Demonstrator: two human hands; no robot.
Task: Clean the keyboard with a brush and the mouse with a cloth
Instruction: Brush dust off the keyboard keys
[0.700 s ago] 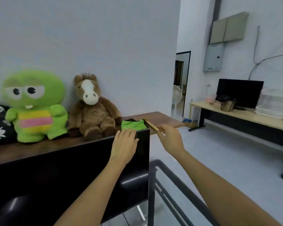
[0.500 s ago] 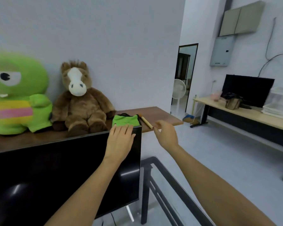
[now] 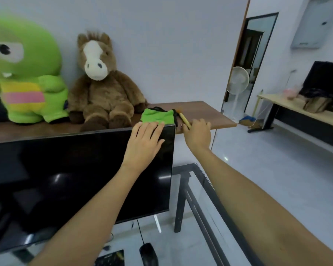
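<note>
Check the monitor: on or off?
Apparently off: the monitor screen is uniformly black, showing only glare and reflections, no image. Standby cannot be ruled out.

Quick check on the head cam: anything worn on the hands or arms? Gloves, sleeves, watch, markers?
Nothing worn that shows. Both the left hand and the right hand are bare: no gloves, rings or tape. Both forearms are bare as far as the frame's bottom edge, with no sleeve cuff, watch, wristband, cable or tracking marker in view. Anything above the elbows is out of frame.
</note>
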